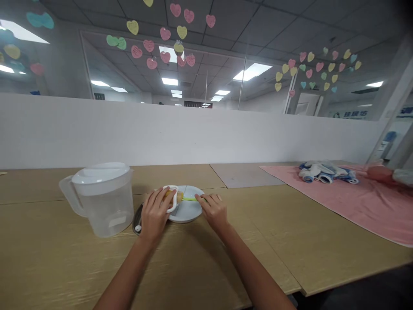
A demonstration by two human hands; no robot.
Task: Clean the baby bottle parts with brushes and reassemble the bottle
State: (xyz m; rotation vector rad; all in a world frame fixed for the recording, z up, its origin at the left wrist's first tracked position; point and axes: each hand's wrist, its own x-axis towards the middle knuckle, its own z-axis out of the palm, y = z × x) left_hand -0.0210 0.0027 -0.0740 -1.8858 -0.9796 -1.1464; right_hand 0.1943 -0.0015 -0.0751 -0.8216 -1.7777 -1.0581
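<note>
My left hand (155, 214) is closed round a white-rimmed object (175, 201), perhaps a cup on its side, held over the left part of a white plate (183, 215). Something yellow (180, 196) shows at its opening, partly behind my fingers. From the yellow part a thin green handle (189, 199) runs right into the fingers of my right hand (214, 211), which pinch its end above the plate's right rim. A dark, rounded object with a white knob (137, 221) lies under my left wrist, mostly hidden.
A translucent lidded pitcher (106, 202) stands left of my left hand. At the right, a pink cloth (338, 206) covers part of the table, bearing a heap of blue-and-white items (327, 172). A white partition (193, 135) rises behind the table (258, 232).
</note>
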